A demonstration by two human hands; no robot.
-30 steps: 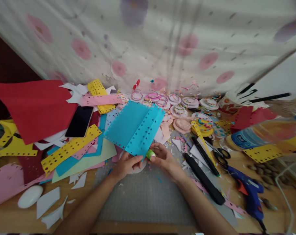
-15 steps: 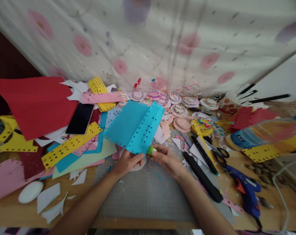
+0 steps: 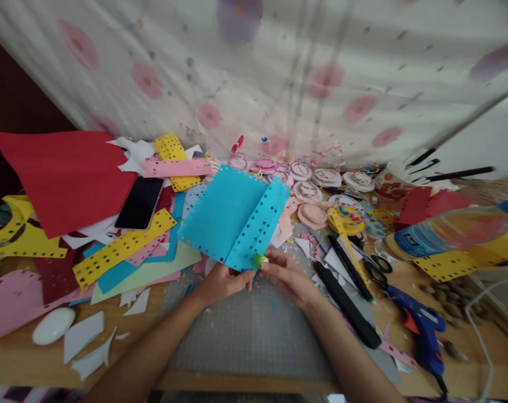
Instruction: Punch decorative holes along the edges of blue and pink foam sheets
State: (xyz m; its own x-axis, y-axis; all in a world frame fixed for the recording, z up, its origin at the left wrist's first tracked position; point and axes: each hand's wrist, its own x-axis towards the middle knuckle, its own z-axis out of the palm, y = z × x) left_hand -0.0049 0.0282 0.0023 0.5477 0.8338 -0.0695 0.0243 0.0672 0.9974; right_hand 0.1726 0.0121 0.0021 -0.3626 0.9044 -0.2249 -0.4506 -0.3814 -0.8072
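Observation:
My left hand is closed on the near edge of a blue sheet of paper, thumb on top and fingers underneath. Small punched holes run along the sheet's borders and in rows on its folded right part. Between the fingers of my right hand is a small green paper punch, at the sheet's near right corner. Most of the punch is hidden by the fingers. Beneath both hands lies a grey cutting mat with tiny blue scraps on it.
Left are a phone, red paper, punched yellow strips and a white oval object. Right are scissors, a black cutter-like tool, a blue glue gun and a bottle. Decorated paper discs line the back.
The blue sheet has shifted slightly right and turned a little. The green punch now overlaps the sheet's near right corner. A pale paper piece under my left hand is no longer visible.

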